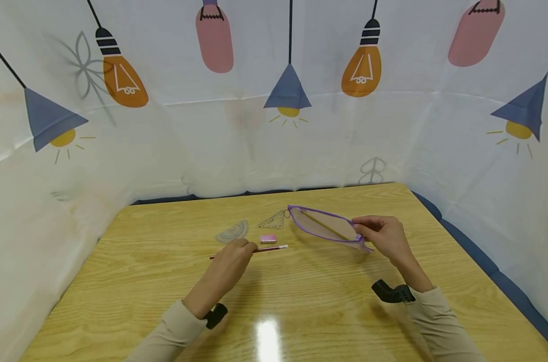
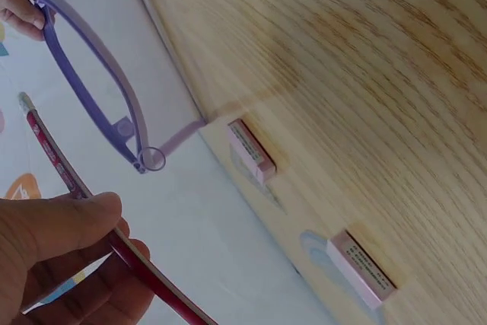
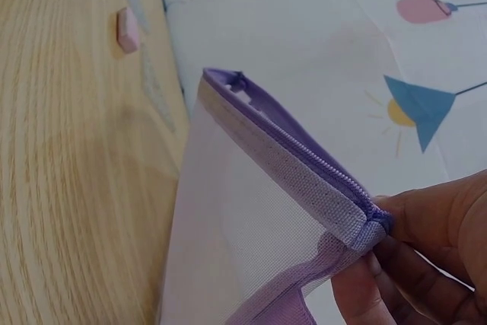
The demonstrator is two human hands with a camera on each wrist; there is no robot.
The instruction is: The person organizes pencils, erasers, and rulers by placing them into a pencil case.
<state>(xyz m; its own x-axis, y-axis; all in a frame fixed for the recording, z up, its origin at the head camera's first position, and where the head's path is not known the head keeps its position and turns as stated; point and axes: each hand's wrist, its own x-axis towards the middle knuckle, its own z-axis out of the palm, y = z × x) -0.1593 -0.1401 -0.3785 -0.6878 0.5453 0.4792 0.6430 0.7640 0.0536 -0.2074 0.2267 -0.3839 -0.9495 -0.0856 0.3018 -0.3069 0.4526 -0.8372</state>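
Observation:
My left hand (image 1: 231, 261) pinches a red pencil (image 1: 270, 249) with a white eraser end, between thumb and fingers. At the right, my right hand (image 1: 384, 239) grips one end corner of a mesh zip pouch (image 3: 251, 180) with purple edging. Its zipper is undone and its mouth gapes toward the left hand; a yellow pencil (image 1: 321, 222) lies inside. In the left wrist view the red pencil slants in front of the pouch, apart from it. Two pink erasers, one nearer the pouch (image 2: 251, 150) and another (image 2: 361, 270), lie on the table.
A clear set square (image 1: 272, 220) lies near the pouch's ring end, and a clear protractor (image 1: 233, 232) is further left, just beyond the left hand. The wooden table (image 1: 301, 311) ends at a white printed curtain (image 1: 210, 151) behind and at both sides.

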